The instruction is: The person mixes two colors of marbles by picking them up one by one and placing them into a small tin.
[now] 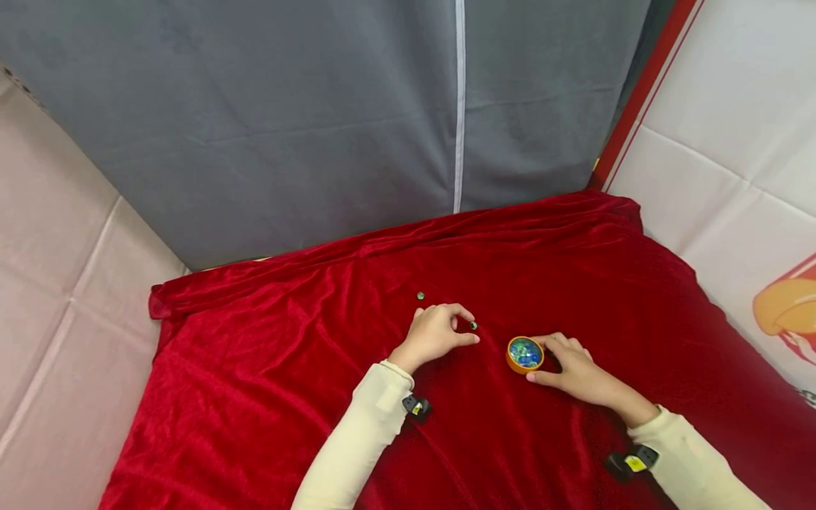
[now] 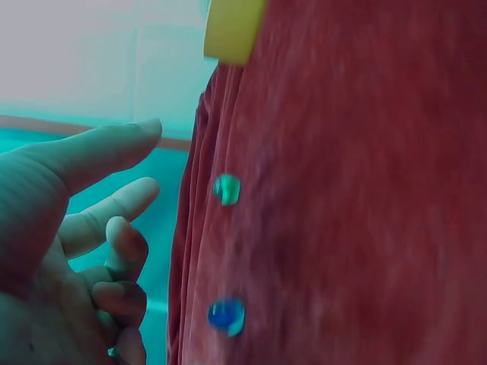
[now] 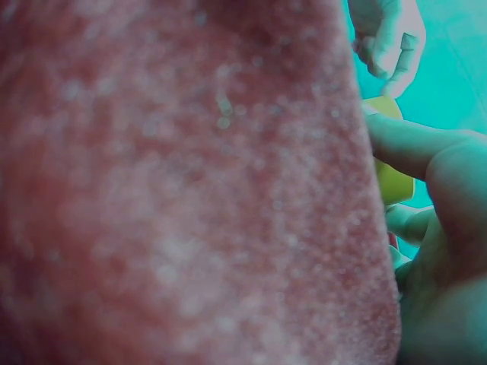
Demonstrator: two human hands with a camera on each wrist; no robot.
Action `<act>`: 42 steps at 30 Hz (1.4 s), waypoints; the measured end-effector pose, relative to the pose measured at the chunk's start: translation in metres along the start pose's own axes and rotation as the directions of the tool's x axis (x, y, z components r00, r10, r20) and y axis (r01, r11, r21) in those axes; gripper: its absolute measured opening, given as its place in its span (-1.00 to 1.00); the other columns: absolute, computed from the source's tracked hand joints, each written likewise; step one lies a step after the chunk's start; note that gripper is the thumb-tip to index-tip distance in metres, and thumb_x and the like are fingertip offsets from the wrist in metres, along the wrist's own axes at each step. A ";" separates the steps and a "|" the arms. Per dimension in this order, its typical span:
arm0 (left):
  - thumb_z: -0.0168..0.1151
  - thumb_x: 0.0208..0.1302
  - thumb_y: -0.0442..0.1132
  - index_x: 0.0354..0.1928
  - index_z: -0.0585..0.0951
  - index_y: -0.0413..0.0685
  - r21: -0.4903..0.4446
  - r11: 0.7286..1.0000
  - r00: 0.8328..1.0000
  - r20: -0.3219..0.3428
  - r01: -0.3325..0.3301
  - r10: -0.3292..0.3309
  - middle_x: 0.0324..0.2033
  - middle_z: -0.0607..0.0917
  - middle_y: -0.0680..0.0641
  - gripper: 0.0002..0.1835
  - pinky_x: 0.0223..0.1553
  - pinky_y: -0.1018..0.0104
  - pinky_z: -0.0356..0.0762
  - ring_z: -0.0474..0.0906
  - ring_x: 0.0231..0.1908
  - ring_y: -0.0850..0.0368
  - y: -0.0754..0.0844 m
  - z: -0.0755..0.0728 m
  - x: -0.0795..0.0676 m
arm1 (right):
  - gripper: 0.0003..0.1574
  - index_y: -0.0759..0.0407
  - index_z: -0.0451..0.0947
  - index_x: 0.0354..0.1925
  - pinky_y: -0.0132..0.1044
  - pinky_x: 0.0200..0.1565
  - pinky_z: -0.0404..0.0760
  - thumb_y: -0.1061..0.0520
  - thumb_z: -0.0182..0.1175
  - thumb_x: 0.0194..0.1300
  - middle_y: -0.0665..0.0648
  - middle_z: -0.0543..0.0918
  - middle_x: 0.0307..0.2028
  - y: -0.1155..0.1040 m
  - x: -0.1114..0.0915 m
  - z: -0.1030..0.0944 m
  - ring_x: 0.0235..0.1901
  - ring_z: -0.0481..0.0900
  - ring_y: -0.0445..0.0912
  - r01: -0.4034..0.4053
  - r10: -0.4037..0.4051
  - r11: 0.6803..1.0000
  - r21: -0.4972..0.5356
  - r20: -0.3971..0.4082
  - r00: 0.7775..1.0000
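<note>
My left hand [image 1: 436,331] hovers over the red cloth, thumb and index finger spread apart. Close to its fingertips in the head view lies a small green glass marble [image 1: 474,326]. The left wrist view has a green marble [image 2: 227,190] and a bluer marble [image 2: 227,315] on the cloth, with nothing pinched by the fingers. Another marble [image 1: 420,296] sits just beyond the left knuckles. On the right, a round orange container [image 1: 511,363] holds glassy blue and green pieces. My right hand [image 1: 576,370] grips its side between thumb and fingers.
Wrinkled red velvet cloth [image 1: 268,397] covers the table. A grey curtain [image 1: 306,134] hangs along the back, a pale panel [image 1: 57,283] stands at the left and a white printed panel [image 1: 739,113] at the right.
</note>
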State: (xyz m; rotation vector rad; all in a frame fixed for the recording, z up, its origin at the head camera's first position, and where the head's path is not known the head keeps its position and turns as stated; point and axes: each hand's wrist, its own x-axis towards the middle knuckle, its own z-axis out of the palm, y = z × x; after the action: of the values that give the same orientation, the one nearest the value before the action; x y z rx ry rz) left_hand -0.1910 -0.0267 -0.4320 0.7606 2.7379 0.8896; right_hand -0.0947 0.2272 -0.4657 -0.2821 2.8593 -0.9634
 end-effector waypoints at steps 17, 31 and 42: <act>0.40 -0.06 0.02 -0.14 0.62 0.16 0.050 0.993 0.993 -0.052 0.106 -0.103 -0.60 0.48 0.14 -0.62 -0.22 0.28 0.16 0.37 -0.53 0.28 -0.044 -0.018 -0.010 | -0.25 0.13 0.39 0.12 -0.19 -0.19 0.14 -0.16 0.32 0.03 0.13 0.45 -0.08 0.000 0.000 -0.001 -0.17 0.25 -0.06 0.000 0.000 1.000 -0.002 -0.003 1.000; 0.41 -0.09 0.01 -0.24 0.65 0.19 -0.002 0.992 0.992 0.000 0.129 -0.129 -0.59 0.51 0.16 -0.70 -0.34 0.34 0.28 0.38 -0.55 0.26 -0.055 -0.014 -0.017 | -0.25 0.14 0.39 0.12 -0.21 -0.21 0.13 -0.14 0.33 0.02 0.14 0.46 -0.09 -0.002 0.000 0.000 -0.18 0.25 -0.06 0.001 -0.001 1.000 0.004 -0.003 1.000; 0.41 -0.09 -0.03 -0.33 0.66 0.20 -0.025 0.989 0.989 0.028 0.143 -0.142 -0.62 0.50 0.15 -0.78 -0.36 0.34 0.29 0.37 -0.58 0.28 -0.059 -0.011 -0.016 | -0.25 0.12 0.38 0.12 -0.18 -0.18 0.14 -0.15 0.33 0.02 0.11 0.46 -0.11 -0.001 0.000 -0.001 -0.18 0.25 -0.07 0.000 0.000 1.000 -0.002 -0.002 1.000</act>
State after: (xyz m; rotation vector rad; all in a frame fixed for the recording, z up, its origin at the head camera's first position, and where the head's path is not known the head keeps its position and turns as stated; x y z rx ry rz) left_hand -0.2050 -0.0813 -0.4575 0.5589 2.7117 0.8776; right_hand -0.0945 0.2264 -0.4644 -0.2818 2.8622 -0.9620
